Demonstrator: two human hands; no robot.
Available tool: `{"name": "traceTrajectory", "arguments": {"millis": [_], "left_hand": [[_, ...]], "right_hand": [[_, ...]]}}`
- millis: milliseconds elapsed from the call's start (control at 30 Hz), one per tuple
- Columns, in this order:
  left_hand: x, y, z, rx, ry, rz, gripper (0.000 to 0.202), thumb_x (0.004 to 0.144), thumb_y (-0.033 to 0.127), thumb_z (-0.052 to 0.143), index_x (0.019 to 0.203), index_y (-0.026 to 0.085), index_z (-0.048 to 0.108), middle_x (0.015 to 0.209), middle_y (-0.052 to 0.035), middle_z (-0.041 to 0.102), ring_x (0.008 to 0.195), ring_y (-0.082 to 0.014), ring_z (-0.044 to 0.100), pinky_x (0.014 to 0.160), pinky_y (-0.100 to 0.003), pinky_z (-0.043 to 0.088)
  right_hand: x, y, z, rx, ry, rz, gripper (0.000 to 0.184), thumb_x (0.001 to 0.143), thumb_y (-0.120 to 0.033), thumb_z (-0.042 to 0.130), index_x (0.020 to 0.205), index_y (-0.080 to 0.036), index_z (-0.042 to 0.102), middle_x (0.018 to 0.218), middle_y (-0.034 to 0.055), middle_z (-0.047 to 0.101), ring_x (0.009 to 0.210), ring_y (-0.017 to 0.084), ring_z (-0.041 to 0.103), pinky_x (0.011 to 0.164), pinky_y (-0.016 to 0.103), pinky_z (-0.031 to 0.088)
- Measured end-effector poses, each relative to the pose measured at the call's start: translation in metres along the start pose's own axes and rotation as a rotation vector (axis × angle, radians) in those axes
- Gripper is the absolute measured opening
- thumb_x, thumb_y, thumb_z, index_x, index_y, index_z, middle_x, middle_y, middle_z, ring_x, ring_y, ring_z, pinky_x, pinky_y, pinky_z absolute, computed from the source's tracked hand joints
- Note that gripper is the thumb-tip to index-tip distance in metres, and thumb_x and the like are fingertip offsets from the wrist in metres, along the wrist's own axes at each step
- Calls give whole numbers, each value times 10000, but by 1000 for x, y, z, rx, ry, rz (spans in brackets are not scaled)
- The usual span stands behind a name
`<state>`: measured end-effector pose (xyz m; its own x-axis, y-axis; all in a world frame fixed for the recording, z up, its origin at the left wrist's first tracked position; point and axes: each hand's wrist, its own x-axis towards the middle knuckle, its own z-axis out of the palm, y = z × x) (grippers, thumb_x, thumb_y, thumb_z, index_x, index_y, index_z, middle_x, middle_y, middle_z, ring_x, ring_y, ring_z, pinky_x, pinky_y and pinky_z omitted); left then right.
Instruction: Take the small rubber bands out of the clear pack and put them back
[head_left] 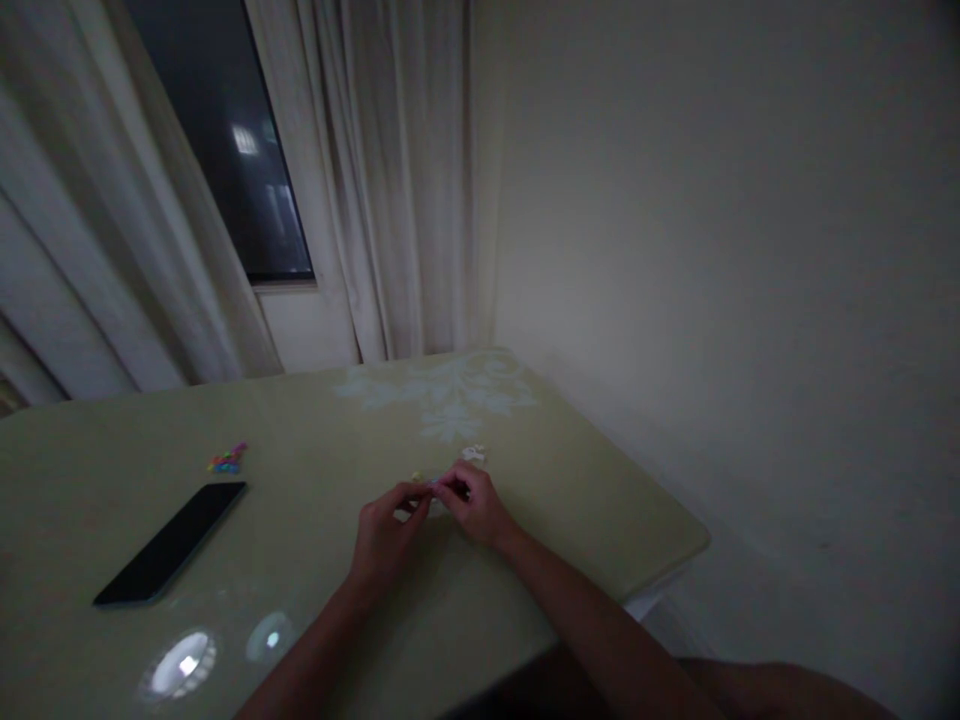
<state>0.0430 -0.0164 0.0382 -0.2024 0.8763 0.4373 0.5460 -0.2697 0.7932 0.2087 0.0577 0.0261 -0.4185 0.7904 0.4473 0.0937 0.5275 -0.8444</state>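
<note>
My left hand [386,535] and my right hand [476,505] meet over the pale green table [315,560], fingertips pinched together on a tiny pinkish piece [433,487] that is too small to make out. Both hands are closed in a pinch. A small white piece [474,454] lies on the table just beyond my right hand. A little yellowish bit [415,477] shows near my left fingertips.
A black phone [172,543] lies flat at the left. Beyond it sits a small heap of coloured beads or pieces [227,460]. The table's right corner [697,545] is near the wall. Curtains [390,170] and a dark window [225,130] stand behind.
</note>
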Motion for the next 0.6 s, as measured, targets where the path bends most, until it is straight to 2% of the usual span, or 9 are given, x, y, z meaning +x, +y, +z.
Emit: {"name": "traceTrajectory", "arguments": {"millis": [133,233,333,400,500,600], "left_hand": [[1,-4,0,44,-1,-13,172,882,367,648,923,251,769,838,-8,818,722,-202,751,703,-311,613],[4,-9,-3,60,-39,10,205,921,380,615,977,249,762,913,-26,826,800,-221,768,764,-338,618],[9,-20,-8,124,-14,44,277,941,414,619,1120,246,749,1084,-62,818,960,-258,767,873,-402,618],[13,-30,-13,181,-9,95,354,926,429,662,1226,249,717,1239,-87,779,1143,-286,725,1003,-464,579],[14,-44,-21,224,-134,171,541,871,426,751,1377,266,644,1517,-115,617,1376,-306,594,1144,-515,483],[13,-55,-25,248,-257,172,699,824,405,803,1469,257,578,1611,-146,513,1454,-322,525,1178,-518,450]], "right_hand": [[1,2,1,14,-22,-42,317,909,-500,757,895,-183,748,761,-11,559,668,138,505,617,260,398],[2,5,1,-51,-1,-56,273,947,-448,732,896,-180,752,769,-5,572,690,144,518,653,266,416],[2,8,2,-159,-14,-57,185,978,-346,707,902,-184,751,810,5,601,731,149,546,706,270,436],[2,9,3,-224,-39,-56,96,958,-270,732,912,-190,761,838,7,612,761,150,567,734,270,443],[2,9,4,-277,-72,-23,19,912,-214,782,901,-198,781,855,5,606,772,147,573,732,266,434],[3,7,4,-295,-76,15,25,892,-205,801,877,-194,784,841,-1,587,752,142,559,717,266,423]]}}
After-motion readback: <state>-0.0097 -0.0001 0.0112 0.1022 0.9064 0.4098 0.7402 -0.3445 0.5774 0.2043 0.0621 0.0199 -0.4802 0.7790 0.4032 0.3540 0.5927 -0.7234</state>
